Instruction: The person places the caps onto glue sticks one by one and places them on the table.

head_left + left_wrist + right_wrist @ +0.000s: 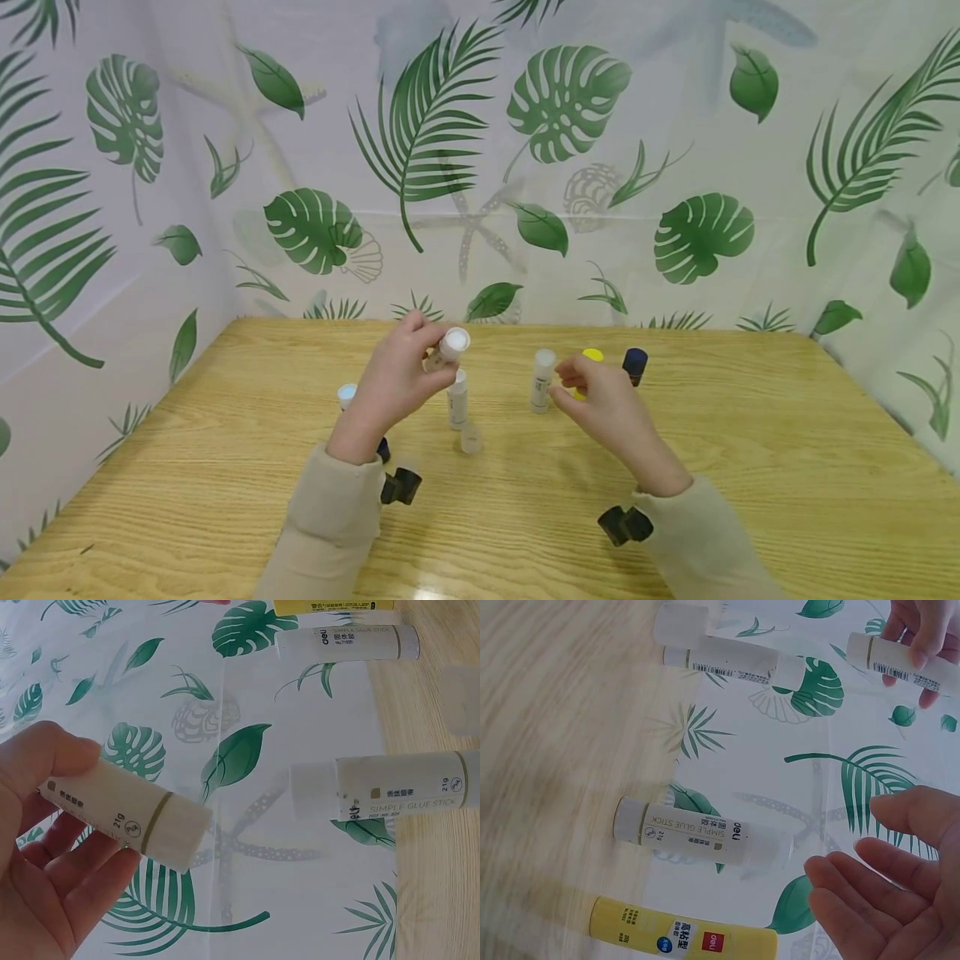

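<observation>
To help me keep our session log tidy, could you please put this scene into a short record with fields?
Left hand: grips the raised glue stick, held above the table
Right hand: holds nothing; fingers beside the nearby glue stick, which stands upright
Between the hands: the middle glue stick, upright; in front of it a small translucent cylinder, possibly a cap
Past the right hand: yellow glue stick, partly hidden in the head view; dark blue-topped item
Backdrop: pale, green leaf prints
</observation>
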A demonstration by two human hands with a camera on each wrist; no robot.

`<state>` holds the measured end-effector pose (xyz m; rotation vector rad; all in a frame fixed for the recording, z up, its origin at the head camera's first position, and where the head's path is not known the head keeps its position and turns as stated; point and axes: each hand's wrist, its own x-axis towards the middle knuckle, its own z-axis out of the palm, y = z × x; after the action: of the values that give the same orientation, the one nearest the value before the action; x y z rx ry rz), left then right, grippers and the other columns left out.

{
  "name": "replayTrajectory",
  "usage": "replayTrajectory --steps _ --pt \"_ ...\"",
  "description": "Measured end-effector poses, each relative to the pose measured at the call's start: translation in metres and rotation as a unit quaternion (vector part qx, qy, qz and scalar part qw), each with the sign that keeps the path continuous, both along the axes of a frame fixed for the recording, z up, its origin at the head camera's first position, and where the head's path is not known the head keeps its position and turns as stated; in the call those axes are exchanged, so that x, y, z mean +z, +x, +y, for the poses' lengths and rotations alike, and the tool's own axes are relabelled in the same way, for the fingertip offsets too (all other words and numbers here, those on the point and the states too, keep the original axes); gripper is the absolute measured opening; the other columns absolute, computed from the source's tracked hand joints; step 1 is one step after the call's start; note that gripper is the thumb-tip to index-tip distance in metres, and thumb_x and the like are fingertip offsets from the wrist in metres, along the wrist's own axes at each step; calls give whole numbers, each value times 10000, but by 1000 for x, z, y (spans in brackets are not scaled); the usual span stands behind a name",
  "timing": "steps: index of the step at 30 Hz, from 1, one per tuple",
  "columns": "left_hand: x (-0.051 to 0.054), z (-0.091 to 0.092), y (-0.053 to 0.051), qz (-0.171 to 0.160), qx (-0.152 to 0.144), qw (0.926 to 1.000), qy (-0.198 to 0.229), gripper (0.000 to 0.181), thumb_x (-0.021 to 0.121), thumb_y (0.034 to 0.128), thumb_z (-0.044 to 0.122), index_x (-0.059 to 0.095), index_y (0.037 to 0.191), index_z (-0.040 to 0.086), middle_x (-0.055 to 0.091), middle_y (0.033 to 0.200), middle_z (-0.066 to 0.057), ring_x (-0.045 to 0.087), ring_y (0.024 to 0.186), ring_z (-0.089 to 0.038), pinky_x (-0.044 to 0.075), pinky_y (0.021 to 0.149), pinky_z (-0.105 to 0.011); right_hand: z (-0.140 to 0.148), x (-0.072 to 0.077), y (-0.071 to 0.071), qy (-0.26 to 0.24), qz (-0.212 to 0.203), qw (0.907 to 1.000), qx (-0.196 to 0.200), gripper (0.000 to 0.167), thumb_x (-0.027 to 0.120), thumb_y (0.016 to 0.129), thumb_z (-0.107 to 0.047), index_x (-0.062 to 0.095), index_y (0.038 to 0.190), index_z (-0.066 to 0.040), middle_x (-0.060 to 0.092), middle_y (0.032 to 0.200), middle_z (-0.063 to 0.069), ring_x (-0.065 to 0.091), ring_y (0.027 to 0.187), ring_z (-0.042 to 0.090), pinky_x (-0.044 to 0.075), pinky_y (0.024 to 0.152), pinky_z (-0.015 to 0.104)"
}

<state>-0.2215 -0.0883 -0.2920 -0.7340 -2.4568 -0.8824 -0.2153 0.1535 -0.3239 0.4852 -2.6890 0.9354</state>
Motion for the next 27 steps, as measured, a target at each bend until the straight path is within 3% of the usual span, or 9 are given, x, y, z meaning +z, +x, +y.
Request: replayTrajectory --steps 8,15,21,27 --pt "1 0 0 -58 -66 10000 -2 269 668 742 60 634 1009 57 504 849 3 482 755 -121 446 659 -261 0 -2 0 6 57 10000 80 222 619 814 -104 585 979 42 610 936 166 590 856 270 470 759 399" --pt "0 -3 -1 80 -172 9998 -114 212 677 750 83 653 958 54 555 883 -20 517 753 -128 456 647 -260 -2 -3 0 -21 21 9999 115 228 628 811 -98 585 981 47 609 938 169 593 850 266 470 757 398" --pt "1 -8 -3 26 -82 9995 -300 222 684 756 106 663 968 44 601 935 -48 544 748 -141 463 649 -272 -2 -2 1 5 58 9999 150 224 627 813 -88 581 986 46 608 935 170 595 845 266 470 754 395" --pt "3 -12 -4 184 -9 9990 -413 243 701 743 119 670 973 45 615 922 -51 554 743 -158 467 641 -292 -3 -3 1 12 60 9998 171 230 630 810 -85 582 993 45 609 938 170 597 843 265 472 751 396"
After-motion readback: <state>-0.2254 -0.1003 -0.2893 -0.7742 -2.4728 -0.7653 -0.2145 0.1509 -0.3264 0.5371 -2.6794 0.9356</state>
